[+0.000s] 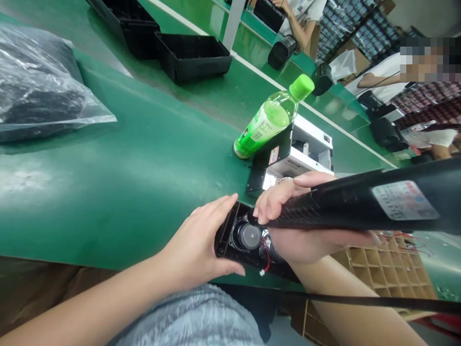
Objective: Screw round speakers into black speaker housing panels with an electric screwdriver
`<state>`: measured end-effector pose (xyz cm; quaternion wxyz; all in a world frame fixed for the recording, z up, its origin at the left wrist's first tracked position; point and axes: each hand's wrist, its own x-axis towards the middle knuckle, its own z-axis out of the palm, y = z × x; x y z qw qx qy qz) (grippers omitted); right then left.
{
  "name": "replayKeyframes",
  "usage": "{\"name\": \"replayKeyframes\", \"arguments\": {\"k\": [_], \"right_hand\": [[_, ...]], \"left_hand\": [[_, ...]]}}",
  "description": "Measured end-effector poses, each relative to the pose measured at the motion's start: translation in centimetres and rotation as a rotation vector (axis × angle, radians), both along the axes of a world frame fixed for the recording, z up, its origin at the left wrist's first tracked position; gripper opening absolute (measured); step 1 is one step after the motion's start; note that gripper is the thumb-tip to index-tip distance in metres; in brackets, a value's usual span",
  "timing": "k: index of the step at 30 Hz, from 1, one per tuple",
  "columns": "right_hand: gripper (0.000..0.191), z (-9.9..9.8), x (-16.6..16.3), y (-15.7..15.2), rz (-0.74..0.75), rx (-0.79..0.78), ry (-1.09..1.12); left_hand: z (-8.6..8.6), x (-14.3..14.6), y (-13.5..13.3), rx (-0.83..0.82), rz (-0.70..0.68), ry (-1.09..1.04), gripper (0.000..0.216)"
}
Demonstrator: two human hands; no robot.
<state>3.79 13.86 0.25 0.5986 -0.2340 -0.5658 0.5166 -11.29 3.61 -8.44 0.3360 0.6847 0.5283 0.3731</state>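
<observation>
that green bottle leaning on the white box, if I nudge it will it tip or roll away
Probably both. The green bottle stands tilted, leaning against the white box, so a nudge would likely topple it. Its round body should then roll on the smooth green belt. It looks fairly full, so not light.

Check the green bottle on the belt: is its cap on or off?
On. The green bottle carries its bright green cap seated over the neck, and it stands next to the black-and-white device.
</observation>
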Motion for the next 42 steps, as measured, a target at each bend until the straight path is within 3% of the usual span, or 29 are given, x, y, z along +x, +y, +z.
{"name": "replayKeyframes", "arguments": {"k": [7, 9, 13, 16, 18, 23, 26, 34, 38, 42], "right_hand": [[0.045, -1.3, 0.3, -0.7, 0.047, 0.003, 0.031], [0.052, -0.6, 0.4, -0.5, 0.039, 0.007, 0.035], [0.068, 3.6, 2.6, -0.4, -0.070, -0.008, 0.066], [0.060, 7.1, 4.7, 0.0, -0.269, 0.081, 0.056], [0.056, 8.0, 5.4, 1.1, -0.323, 0.145, 0.022], [0.070, 5.7, 4.7, 5.0, -0.316, 0.356, 0.037], [0.072, 4.6, 4.2, 5.8, -0.281, 0.308, -0.016], [0.076, 4.1, 5.1, 5.3, -0.300, 0.151, 0.002], [0.068, 4.2, 5.7, 3.7, -0.248, 0.085, 0.049], [0.048, 6.2, 6.7, -0.6, -0.257, 0.072, 0.002]], "left_hand": [[-0.5, -0.3, -0.5, 0.013, 0.012, 0.058, 0.139], [-0.6, -0.5, -0.6, 0.015, 0.016, 0.069, 0.142], [-0.6, -0.6, -0.5, -0.021, 0.027, 0.123, 0.145], [-0.8, -0.7, -0.4, -0.032, 0.056, 0.143, 0.137], [-1.0, -0.7, -0.4, -0.041, 0.063, 0.147, 0.133], [-1.4, -0.9, -0.6, -0.050, 0.065, 0.168, 0.131], [-1.4, -1.0, -0.6, -0.071, 0.066, 0.178, 0.132], [-1.2, -0.9, -0.6, -0.050, 0.068, 0.177, 0.131], [-1.3, -0.9, -0.5, -0.034, 0.055, 0.161, 0.132], [-1.3, -0.8, -0.4, -0.028, 0.042, 0.147, 0.131]]}}
